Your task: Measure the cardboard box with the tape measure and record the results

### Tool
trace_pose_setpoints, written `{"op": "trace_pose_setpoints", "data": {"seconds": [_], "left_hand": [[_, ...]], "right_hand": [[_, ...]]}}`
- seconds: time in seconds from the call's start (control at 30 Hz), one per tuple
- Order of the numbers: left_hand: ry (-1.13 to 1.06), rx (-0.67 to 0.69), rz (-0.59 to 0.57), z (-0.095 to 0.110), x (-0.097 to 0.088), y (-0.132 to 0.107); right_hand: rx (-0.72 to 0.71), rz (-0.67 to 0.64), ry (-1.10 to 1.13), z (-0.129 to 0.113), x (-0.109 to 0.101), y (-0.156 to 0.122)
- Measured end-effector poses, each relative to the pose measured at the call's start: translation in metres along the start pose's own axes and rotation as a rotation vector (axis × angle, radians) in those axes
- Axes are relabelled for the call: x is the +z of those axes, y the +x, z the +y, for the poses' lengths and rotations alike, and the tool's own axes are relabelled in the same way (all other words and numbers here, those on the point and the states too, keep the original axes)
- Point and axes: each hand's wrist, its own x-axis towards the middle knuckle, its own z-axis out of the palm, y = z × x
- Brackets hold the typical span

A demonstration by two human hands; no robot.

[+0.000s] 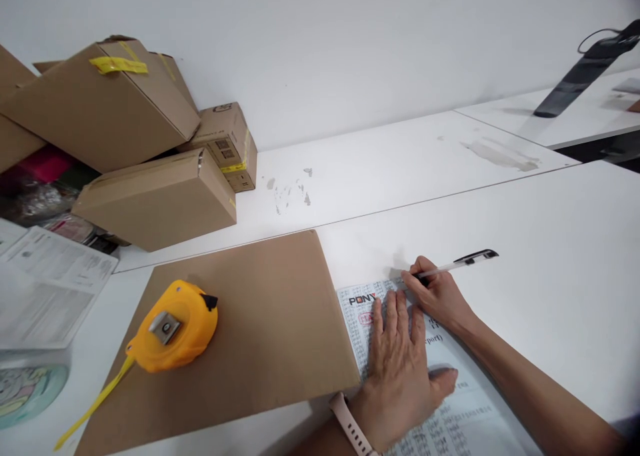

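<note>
My right hand (pixel 439 299) grips a pen (pixel 463 263) with a clear barrel and a black cap end. Its tip is at the top edge of a printed paper (pixel 470 393) marked "PONY", hidden behind my fingers. Across the paper my left hand (pixel 400 369) lies flat with its fingers stretched out, holding nothing. A pale pink band is on that wrist. To the left lies a flat piece of brown cardboard (pixel 270 323). On it rests an orange tape measure (pixel 177 326), with a length of yellow tape pulled out toward the lower left.
Brown cardboard boxes (pixel 160 196) are stacked at the back left against the wall. Printed sheets (pixel 60 289) and a teal-rimmed object (pixel 30 389) lie at the left edge. A dark bottle (pixel 575 79) stands on the white table (pixel 550 243) at the far right.
</note>
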Motion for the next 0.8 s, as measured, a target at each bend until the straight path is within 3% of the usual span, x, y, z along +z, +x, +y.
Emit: {"op": "trace_pose_setpoints", "data": {"seconds": [0.8], "left_hand": [[0.031, 0.012, 0.029, -0.0011, 0.0030, -0.0009]], "right_hand": [[0.012, 0.029, -0.032, 0.0023, 0.0000, -0.0007]]}}
